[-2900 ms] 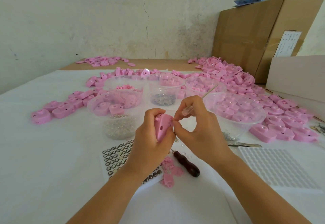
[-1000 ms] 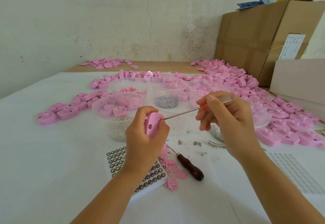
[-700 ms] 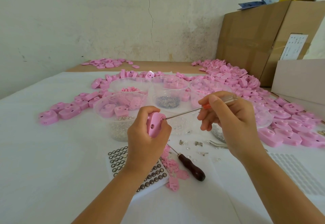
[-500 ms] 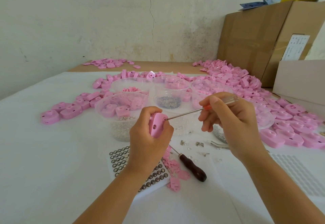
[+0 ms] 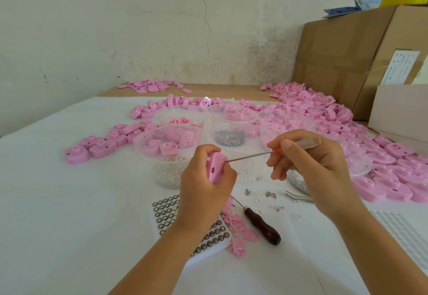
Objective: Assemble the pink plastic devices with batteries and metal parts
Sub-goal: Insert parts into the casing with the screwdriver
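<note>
My left hand (image 5: 203, 186) grips a pink plastic device (image 5: 215, 167) upright above the table. A thin screwdriver (image 5: 273, 152) with a clear handle and orange collar is held in my right hand (image 5: 312, 167); its metal tip touches the device's upper right edge. Under my left wrist lies a sheet of round button batteries (image 5: 166, 211). Small metal parts (image 5: 269, 194) lie scattered on the white table between my hands. A dark wooden-handled tool (image 5: 261, 225) rests beside loose pink pieces (image 5: 240, 232).
Clear plastic bowls (image 5: 171, 132) of pink parts and metal bits stand behind my hands. Heaps of pink devices (image 5: 335, 118) spread left and right. Tweezers (image 5: 298, 196) lie near my right wrist. Cardboard boxes (image 5: 342, 63) stand at back right, a white tray (image 5: 403, 230) at right.
Earlier my right hand's fingers worked directly at the device; it then drew back holding the screwdriver with its tip at the device. Over the last second both hands hold nearly still.
</note>
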Action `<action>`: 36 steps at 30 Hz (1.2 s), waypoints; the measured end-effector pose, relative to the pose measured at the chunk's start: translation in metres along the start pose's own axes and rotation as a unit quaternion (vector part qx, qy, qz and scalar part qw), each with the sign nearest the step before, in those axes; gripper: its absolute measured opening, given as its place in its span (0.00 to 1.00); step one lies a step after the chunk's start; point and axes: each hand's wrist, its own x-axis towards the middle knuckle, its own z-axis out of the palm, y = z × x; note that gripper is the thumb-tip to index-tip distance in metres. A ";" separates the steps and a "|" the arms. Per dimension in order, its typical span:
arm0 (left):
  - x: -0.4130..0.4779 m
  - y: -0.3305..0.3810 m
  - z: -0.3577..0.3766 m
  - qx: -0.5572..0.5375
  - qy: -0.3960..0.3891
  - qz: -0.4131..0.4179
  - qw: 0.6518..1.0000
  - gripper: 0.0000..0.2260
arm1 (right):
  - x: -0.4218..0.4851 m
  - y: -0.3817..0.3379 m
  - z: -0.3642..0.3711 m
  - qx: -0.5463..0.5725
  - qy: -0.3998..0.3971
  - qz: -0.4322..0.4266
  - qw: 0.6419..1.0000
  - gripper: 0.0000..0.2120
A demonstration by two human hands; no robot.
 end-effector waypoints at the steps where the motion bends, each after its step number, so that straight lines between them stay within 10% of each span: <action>1: 0.000 0.000 0.000 0.004 -0.003 0.001 1.000 0.14 | 0.000 0.000 0.000 -0.002 0.000 0.000 1.000 0.11; 25: 0.001 0.003 -0.002 -0.020 -0.027 -0.041 0.999 0.13 | 0.002 0.001 0.000 0.031 0.055 0.003 0.998 0.09; 36: 0.003 0.010 -0.002 -0.231 -0.098 -0.187 0.950 0.08 | 0.009 0.012 0.002 0.248 0.187 0.249 0.917 0.13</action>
